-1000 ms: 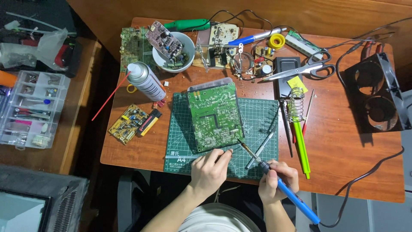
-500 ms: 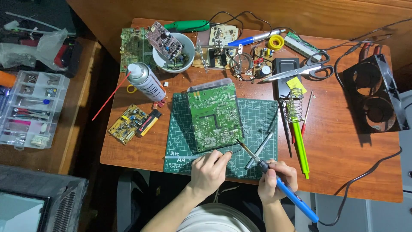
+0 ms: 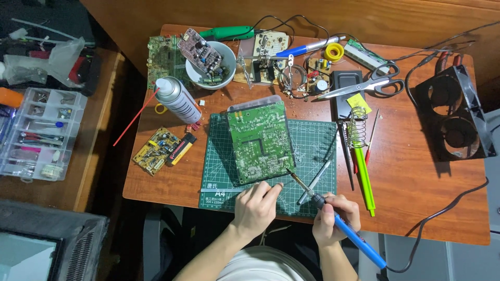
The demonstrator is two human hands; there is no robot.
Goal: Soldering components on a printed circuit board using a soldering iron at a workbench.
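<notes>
**Soldering a green circuit board at a cluttered desk**

Seen from above, a person sits at a wooden desk (image 3: pixel 416 203) with both hands near its front edge. The right hand (image 3: pixel 333 216) has its grip closed around a blue-handled soldering iron (image 3: pixel 341 224), held like a pen. The iron's metal tip slants up and to the left and meets the lower right corner of a large green circuit board (image 3: pixel 260 140). The left hand (image 3: pixel 256 205) rests just below the board with its fingers curled; its fingertips sit at the board's lower edge, and it may pinch a thin strand of solder, though that is too fine to tell for sure.

The board lies tilted on a green cutting mat (image 3: pixel 312 140) at the middle of the desk. A pair of tweezers (image 3: pixel 315 182) lies on the mat, just right of the iron's tip.

To the left of the mat lie a small yellow circuit board (image 3: pixel 153 151) and a spray can (image 3: pixel 177 100) with a red straw. Behind the mat stands a white bowl (image 3: pixel 195 75) holding another board. To the right are scissors (image 3: pixel 367 86), a coiled iron stand (image 3: pixel 357 127) and a green tool (image 3: pixel 364 179). A black double fan frame (image 3: pixel 455 114) sits at the far right. A clear parts box (image 3: pixel 39 132) rests on a separate surface at the left.
</notes>
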